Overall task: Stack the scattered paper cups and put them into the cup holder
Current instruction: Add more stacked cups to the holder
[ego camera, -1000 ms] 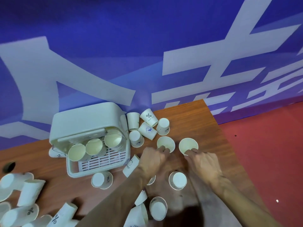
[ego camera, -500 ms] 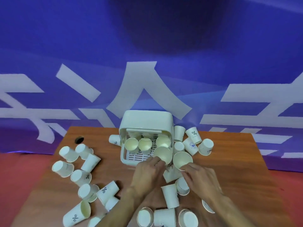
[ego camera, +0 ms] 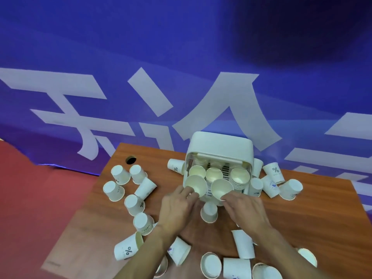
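Faces a litter of small white paper cups (ego camera: pixel 113 191), cream inside and some stamped with a percent sign, strewn upright, upturned and on their sides across the brown worktop (ego camera: pixel 306 214), with three stacks (ego camera: pixel 239 177) lodged in the white cup holder (ego camera: pixel 221 143) at the far middle. Pinches one open-mouthed cup (ego camera: pixel 196 185) by its near rim in the left hand (ego camera: pixel 177 210), grip clamped on it, at the holder's near edge. Pinches a second cup (ego camera: pixel 221 188) the same way in the right hand (ego camera: pixel 245 208), grip likewise clamped, the two cups close side by side, mouths tilted up and nearward.
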`<move>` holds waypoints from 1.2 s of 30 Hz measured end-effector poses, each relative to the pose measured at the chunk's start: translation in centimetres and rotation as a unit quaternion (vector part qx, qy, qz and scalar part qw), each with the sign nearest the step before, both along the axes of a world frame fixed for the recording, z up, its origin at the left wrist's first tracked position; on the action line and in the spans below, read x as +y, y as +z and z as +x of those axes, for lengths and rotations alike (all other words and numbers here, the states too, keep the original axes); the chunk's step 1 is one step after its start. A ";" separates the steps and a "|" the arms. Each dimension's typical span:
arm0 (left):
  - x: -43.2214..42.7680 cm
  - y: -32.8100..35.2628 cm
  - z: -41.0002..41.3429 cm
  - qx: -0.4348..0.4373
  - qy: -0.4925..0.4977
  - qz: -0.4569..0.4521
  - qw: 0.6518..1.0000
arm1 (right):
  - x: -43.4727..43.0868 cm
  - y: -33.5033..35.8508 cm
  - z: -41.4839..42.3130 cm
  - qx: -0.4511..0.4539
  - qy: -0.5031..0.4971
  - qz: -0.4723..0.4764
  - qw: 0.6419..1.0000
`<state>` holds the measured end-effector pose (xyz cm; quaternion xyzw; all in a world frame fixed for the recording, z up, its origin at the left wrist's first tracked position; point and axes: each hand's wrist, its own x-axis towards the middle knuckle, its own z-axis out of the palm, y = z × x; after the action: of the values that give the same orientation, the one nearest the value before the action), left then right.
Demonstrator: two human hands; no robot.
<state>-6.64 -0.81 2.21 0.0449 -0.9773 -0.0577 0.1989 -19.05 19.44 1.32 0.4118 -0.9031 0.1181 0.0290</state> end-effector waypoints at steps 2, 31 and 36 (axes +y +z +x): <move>-1.2 -0.2 -0.3 0.005 -0.001 0.012 1.000 | -1.3 -0.4 -0.3 0.008 -0.020 0.005 1.000; -6.5 -7.6 -7.1 0.078 -0.052 0.103 0.990 | -5.9 -7.6 -3.3 0.080 -0.091 -0.166 0.979; -7.3 -8.9 -8.1 0.089 -0.050 0.094 0.990 | -6.6 -8.8 -3.8 0.107 -0.084 -0.187 0.973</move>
<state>-14.77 -8.10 -6.67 0.0096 -0.9471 -0.1625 0.2767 -22.85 12.80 -7.48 0.3320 -0.8881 0.2369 0.2120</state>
